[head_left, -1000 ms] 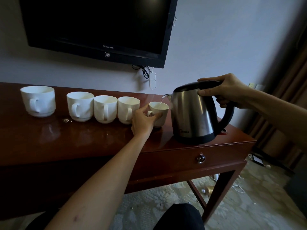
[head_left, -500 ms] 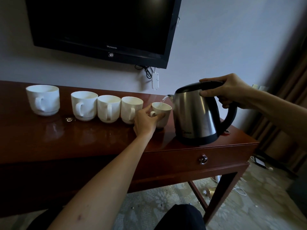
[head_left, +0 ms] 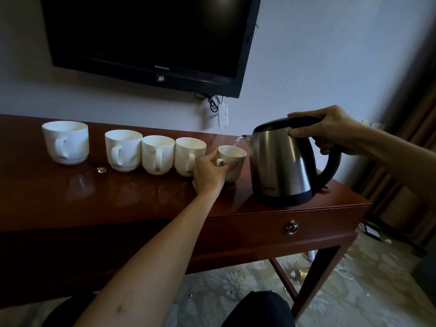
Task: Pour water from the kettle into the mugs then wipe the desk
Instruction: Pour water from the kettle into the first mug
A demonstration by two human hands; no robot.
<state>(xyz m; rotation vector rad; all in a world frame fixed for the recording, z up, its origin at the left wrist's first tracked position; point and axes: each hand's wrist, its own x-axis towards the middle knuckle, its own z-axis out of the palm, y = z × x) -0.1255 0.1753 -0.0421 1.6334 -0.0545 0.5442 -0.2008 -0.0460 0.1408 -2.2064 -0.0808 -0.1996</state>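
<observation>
Several white mugs stand in a row on the dark red desk [head_left: 141, 199]. The smallest mug [head_left: 233, 159] is at the row's right end, and my left hand [head_left: 208, 174] grips it by the handle side. My right hand [head_left: 330, 131] holds the steel kettle [head_left: 280, 166] by its black handle and lid, tilted left just above the desk. A thin stream of water [head_left: 237, 142] runs from the spout into the small mug. The far-left mug [head_left: 66, 142] stands apart from the three mugs [head_left: 155, 153] packed together.
A small puddle [head_left: 102, 169] lies on the desk in front of the mugs. A black TV [head_left: 146, 36] hangs on the wall above, with a white power strip [head_left: 223, 114] dangling. A drawer knob [head_left: 292, 227] faces me. Cables and a bottle lie on the carpet.
The kettle keeps pouring into the small mug. Both hands hold their grips; only the view has shifted slightly.
</observation>
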